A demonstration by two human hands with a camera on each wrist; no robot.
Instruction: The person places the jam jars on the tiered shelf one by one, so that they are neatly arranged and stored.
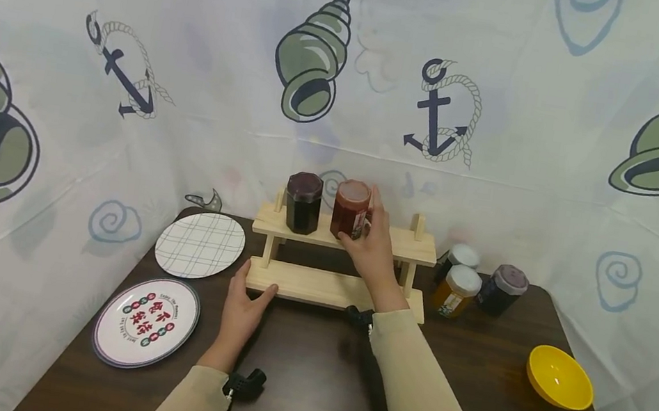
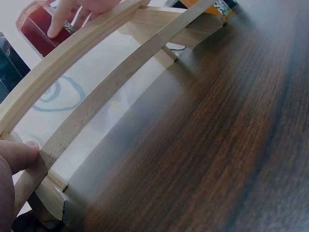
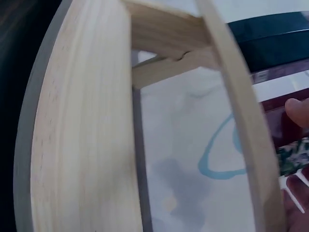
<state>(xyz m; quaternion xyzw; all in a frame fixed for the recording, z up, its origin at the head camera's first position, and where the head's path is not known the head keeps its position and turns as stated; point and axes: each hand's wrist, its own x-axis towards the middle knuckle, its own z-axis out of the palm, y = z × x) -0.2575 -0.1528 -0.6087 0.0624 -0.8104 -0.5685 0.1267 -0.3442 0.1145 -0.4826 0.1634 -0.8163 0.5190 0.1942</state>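
Observation:
A two-tier wooden rack (image 1: pixel 318 284) stands at the back of the table. On its upper tier sits a red octagonal jar (image 1: pixel 349 210), held by my right hand (image 1: pixel 375 252) with the thumb in front and the fingers round its right side. Left of it on the same tier is a dark octagonal jar (image 1: pixel 302 207), a small gap between them. My left hand (image 1: pixel 241 314) grips the left end of the lower tier; in the left wrist view its thumb (image 2: pixel 21 153) lies on the tier's front edge. The right wrist view shows fingertips on the red jar (image 3: pixel 277 125).
Right of the rack stand an amber jar (image 1: pixel 454 295) with a white lid, another white-lidded jar (image 1: pixel 463 255) behind it, and a dark jar (image 1: pixel 504 290). A yellow bowl (image 1: pixel 559 378) is further right. Left lie a checked plate (image 1: pixel 200 245) and a printed plate (image 1: pixel 142 348).

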